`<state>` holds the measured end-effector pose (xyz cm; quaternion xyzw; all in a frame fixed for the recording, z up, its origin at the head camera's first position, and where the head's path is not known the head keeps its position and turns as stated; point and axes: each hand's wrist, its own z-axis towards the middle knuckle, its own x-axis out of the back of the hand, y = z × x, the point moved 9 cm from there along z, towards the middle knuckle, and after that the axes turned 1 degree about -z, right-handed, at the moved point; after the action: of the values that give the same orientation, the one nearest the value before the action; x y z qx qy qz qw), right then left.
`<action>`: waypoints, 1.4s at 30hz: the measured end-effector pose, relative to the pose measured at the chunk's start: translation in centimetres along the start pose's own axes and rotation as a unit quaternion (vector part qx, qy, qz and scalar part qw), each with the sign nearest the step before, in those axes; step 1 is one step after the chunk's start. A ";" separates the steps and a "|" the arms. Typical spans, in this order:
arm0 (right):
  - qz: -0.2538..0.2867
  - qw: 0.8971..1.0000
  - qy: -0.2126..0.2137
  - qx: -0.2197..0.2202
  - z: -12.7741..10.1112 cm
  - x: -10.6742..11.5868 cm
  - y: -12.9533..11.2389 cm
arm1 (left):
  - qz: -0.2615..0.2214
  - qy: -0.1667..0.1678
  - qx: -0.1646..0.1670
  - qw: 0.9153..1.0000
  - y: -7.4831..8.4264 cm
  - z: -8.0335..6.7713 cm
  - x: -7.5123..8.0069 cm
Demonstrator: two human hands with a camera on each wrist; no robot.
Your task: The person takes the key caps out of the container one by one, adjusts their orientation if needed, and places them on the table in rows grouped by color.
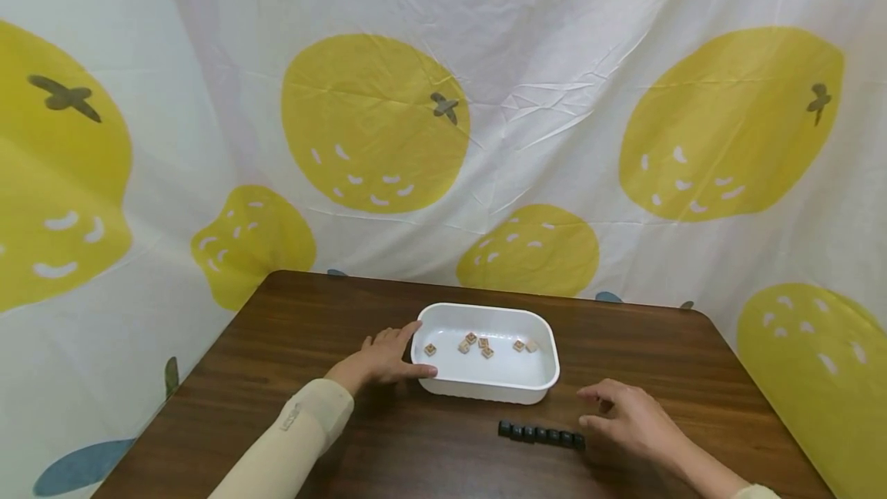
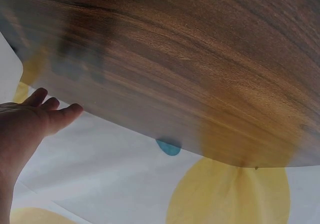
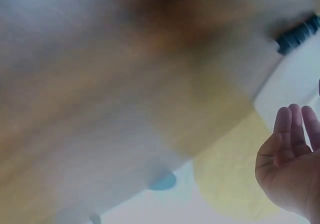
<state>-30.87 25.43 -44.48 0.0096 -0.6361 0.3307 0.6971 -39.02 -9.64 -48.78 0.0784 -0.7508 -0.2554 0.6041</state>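
Dark wood-grain table [image 1: 291, 345] stands before white backdrop cloth [image 1: 540, 98] printed with big yellow lemons. White oblong tray [image 1: 485, 387] sits mid-table, several small tan cubes [image 1: 478, 345] scattered inside. Left hand [image 1: 381, 360] rests flat against tray's left wall, fingers straight. Row of black blocks [image 1: 542, 435] lies just in front of tray. Right hand [image 1: 630, 418], fingers loose and holding nothing, hovers at row's right end.

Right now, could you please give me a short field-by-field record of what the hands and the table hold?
Left hand: open, fingers against the white tray's left end
Right hand: open, beside the right end of the black blocks, holds nothing
White tray: on the table, six small tan cubes inside
Black blocks: one row in front of the tray
Table: dark wood
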 end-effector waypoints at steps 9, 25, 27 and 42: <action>-0.060 0.994 0.076 0.050 4.8 1.6 -3.0 | -0.002 0.001 -0.001 1.000 -0.2 -0.1 0.0; -0.229 0.969 -0.023 0.093 13.3 -2.6 -3.6 | -0.003 -0.002 0.004 1.000 -0.1 -0.2 0.0; -0.244 0.965 -0.039 0.087 13.9 -3.1 -3.3 | -0.004 -0.002 0.003 1.000 -0.1 -0.3 0.0; -0.400 0.908 -0.036 0.120 15.5 -5.9 -2.9 | 0.000 -0.002 0.002 1.000 -0.2 -0.1 0.0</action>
<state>-43.02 13.77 -45.66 0.3583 -0.5592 0.0978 0.7412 -38.92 -9.85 -48.84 0.0793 -0.7525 -0.2539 0.6025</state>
